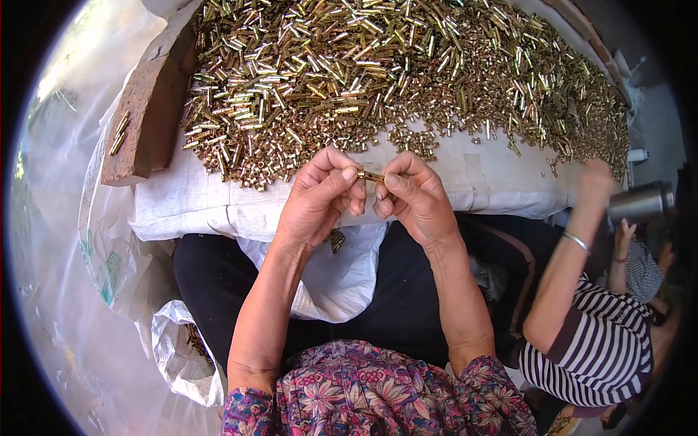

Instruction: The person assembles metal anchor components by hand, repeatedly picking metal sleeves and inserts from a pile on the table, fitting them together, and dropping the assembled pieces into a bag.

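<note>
A small gold-coloured metal tube [372, 176] spans the gap between my two hands, just above the near edge of the white cloth. The thumb and fingers of my left hand [316, 196] pinch one end. My right hand [420, 198] pinches the other end the same way. Fingertips cover both ends, so their shape is hidden. Beyond my hands spreads a large heap of gold-coloured metal tubes [320, 73], some long and thin. Short ring-like pieces [273, 156] lie along the heap's near edge.
A brick [145, 109] borders the heap on the left, with a few tubes on top. A white sack [342, 283] lies across my lap; another white bag [182, 356] stands lower left. At right, a co-worker's arm [560, 291] reaches toward the heap beside a metal cylinder [640, 203].
</note>
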`<state>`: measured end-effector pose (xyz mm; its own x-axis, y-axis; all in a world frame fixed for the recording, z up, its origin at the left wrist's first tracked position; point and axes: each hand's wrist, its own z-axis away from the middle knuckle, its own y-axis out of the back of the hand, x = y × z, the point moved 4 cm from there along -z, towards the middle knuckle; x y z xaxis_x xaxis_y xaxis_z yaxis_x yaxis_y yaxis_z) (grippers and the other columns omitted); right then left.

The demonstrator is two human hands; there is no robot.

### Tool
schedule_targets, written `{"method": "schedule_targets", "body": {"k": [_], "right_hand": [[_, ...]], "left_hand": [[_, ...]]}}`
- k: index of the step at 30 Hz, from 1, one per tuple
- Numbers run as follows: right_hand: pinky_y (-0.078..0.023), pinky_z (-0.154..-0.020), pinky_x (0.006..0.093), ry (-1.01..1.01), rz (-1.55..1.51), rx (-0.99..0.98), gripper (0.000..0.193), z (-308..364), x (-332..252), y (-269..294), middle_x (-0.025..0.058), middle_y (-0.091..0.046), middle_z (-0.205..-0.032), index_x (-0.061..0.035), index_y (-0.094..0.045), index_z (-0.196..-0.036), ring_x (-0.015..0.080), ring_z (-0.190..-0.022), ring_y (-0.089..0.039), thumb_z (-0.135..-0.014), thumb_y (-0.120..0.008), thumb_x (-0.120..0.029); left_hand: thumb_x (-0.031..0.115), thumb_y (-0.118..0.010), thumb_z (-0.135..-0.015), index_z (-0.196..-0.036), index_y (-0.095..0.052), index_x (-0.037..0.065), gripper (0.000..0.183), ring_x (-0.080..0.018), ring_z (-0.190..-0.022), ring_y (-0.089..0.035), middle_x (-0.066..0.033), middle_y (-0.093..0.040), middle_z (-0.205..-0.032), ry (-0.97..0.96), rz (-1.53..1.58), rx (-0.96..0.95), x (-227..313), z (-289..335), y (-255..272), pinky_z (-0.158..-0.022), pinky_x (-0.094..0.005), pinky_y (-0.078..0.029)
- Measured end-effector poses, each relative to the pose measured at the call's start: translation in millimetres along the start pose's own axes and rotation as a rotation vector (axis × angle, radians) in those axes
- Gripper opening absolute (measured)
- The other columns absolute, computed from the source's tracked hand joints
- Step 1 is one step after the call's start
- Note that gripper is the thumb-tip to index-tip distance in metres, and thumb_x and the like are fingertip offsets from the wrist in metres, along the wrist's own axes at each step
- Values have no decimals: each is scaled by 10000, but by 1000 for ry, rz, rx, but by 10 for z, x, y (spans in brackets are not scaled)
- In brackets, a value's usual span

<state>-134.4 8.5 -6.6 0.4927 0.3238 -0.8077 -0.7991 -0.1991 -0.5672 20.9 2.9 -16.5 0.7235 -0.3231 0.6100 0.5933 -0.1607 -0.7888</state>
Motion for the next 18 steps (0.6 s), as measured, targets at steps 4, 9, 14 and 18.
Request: {"method": "schedule_targets", "body": {"k": [4, 9, 14, 18], "right_hand": [[-499, -598, 280, 20, 43, 22, 81, 16, -2, 13, 61, -618, -798, -66, -543, -957, 120, -636, -591, -963, -593, -129], [-498, -586, 267, 21, 77, 57, 82, 81, -50, 80, 61, -620, -792, -59, -547, -956, 122, -624, -596, -961, -594, -127], [-498, -547, 245, -105, 156, -63, 90, 110, -27, 128, 54, -624, -756, -50, -557, -941, 116, -590, -602, -945, -612, -121], [-499, -553, 244, -145, 25, -123, 97, 203, -2, 83, 49, -624, -758, -50, -560, -940, 112, -597, -601, -950, -611, -132]], "left_hand": [[117, -581, -967, -954, -557, 41, 80, -121, -618, -617, -62, -650, -757, -20, -39, -48, -11, 4, 3, -586, -233, -505], [107, -594, -958, -927, -565, 30, 88, -95, -620, -597, -44, -632, -747, -31, -434, -32, 35, -6, -64, -588, -221, -484], [105, -620, -939, -919, -551, 31, 104, -101, -596, -586, -48, -619, -731, 88, -377, -112, -20, 76, -39, -566, -223, -475], [112, -637, -928, -915, -540, 27, 130, -112, -568, -577, -57, -607, -708, 170, -160, -187, -118, 133, -86, -539, -231, -469]]}}
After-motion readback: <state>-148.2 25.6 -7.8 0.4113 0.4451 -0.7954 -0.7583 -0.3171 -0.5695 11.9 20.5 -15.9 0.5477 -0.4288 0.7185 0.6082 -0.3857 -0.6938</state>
